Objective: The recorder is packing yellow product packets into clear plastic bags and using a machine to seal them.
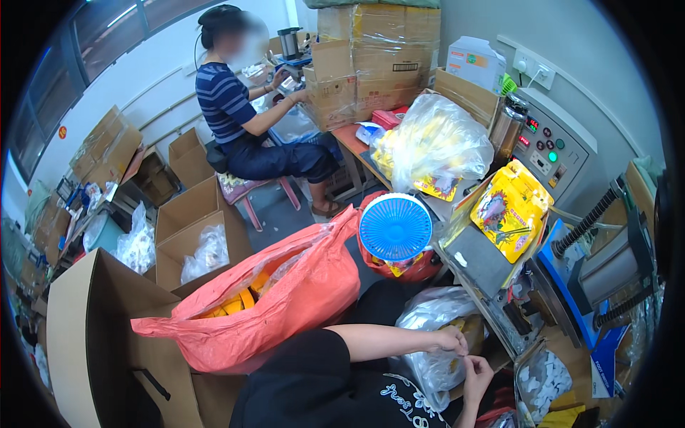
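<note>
Over my lap, my left hand (451, 339) and my right hand (477, 374) are close together, their fingertips nearly meeting in a pinch. What is between the fingers is too small to make out. A crumpled clear plastic bag (428, 371) lies under and beside both hands, with something yellowish inside it. Left of my arm, a large red plastic sack (285, 307) stands open with yellow-orange packets (234, 303) in it. A blue slotted plastic basket (395, 227) sits on another red bag (421, 267) ahead of my hands.
At right are a workbench with yellow printed pouches (510, 210), a control box (549, 143) and a blue-based machine (578, 264). White scraps (544, 381) fill a bag beside my right hand. Cardboard boxes (85, 342) stand left. A seated person (232, 107) handles things near stacked cartons (392, 57).
</note>
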Tool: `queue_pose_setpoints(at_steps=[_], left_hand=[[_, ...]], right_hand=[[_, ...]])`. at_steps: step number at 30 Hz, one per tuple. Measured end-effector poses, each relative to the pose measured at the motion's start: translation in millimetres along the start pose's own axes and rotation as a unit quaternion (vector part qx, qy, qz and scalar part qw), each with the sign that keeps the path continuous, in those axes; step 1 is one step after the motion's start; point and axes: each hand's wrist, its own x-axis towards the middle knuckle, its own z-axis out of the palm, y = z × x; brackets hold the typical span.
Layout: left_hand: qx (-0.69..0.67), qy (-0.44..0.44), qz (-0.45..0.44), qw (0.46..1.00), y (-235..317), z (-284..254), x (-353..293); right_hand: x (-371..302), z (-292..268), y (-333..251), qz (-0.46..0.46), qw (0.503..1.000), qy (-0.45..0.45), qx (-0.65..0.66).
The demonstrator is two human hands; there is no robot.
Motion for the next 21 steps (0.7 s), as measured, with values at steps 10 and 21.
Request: queue_pose_setpoints(at_steps=[10, 21], left_hand=[[0.399, 0.104, 0.294, 0.862, 14.9, -10.3, -3.9], [0.333, 0.187, 0.282, 0.88, 28.7, -0.4, -21.3]], right_hand=[[51.2, 41.0, 60.4, 0.061, 0.973, -0.033, 0.218], [51.3, 19.7, 72.1, -0.034, 0.997, -0.021, 0.062]])
